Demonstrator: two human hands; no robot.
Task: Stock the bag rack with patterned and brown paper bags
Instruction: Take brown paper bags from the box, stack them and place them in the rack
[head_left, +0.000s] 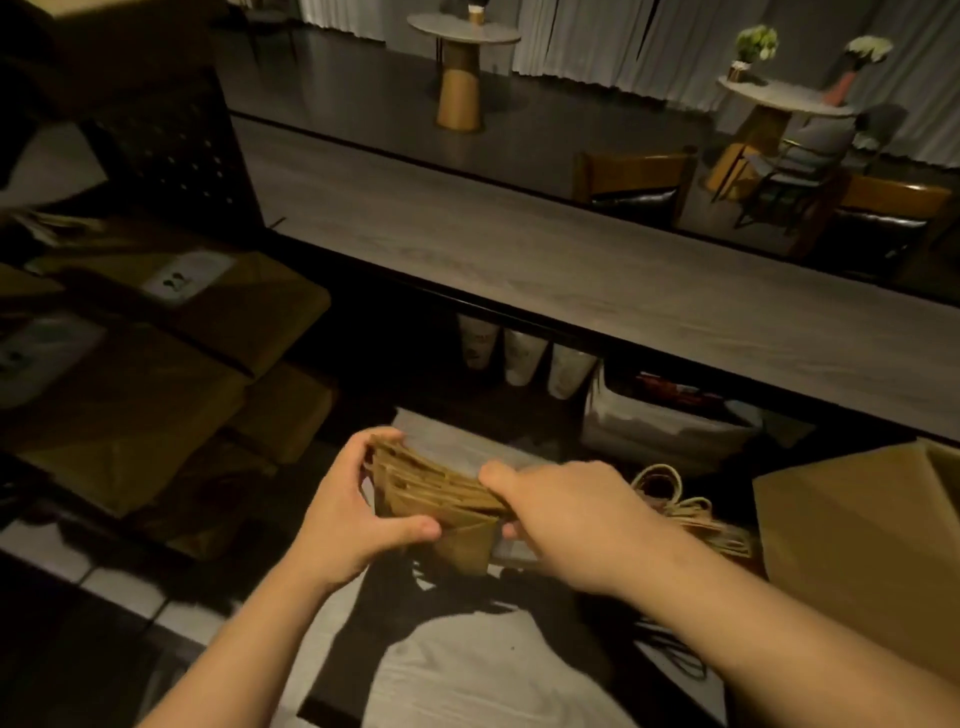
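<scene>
Brown paper bags, folded flat in a stack, sit in our two hands near the middle of the view, below the long surface. Our left hand has its grip closed on the stack's left end, thumb under, fingers curled over the top. Our right hand pinches the right end (thumb on top). Twine handles of more bags lie just right of it, with a cardboard box further right. Paper cups stand under the surface, beyond the stack.
</scene>
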